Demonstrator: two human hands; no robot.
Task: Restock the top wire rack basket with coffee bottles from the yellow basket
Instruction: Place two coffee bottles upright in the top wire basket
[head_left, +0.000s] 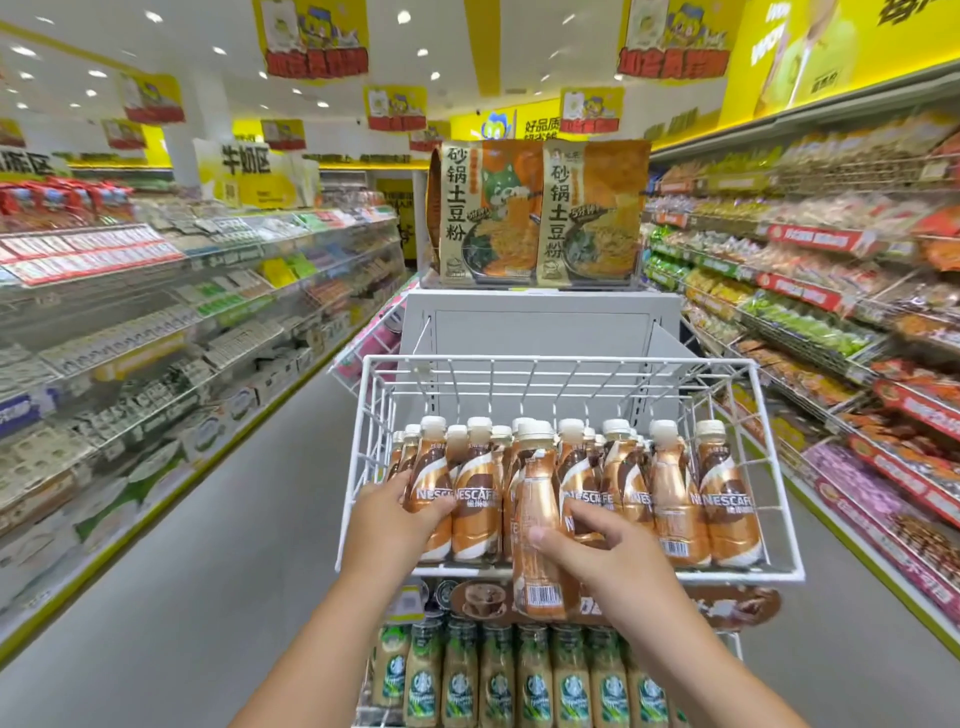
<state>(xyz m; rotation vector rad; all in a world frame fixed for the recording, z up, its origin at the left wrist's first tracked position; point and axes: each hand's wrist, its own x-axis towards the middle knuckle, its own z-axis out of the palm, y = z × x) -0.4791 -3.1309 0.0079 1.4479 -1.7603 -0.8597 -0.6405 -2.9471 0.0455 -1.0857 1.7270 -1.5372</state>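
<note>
The white top wire rack basket holds several brown and white coffee bottles standing upright in rows. My right hand grips one coffee bottle at the basket's front edge, its base below the front rim and its barcode facing me. My left hand reaches into the basket's front left and wraps its fingers round the leftmost front bottle. The yellow basket is out of view.
Below the basket stands a row of green-labelled coffee bottles. Two noodle packs sit on the grey end unit behind. Stocked shelves line both sides, with grey aisle floor to the left.
</note>
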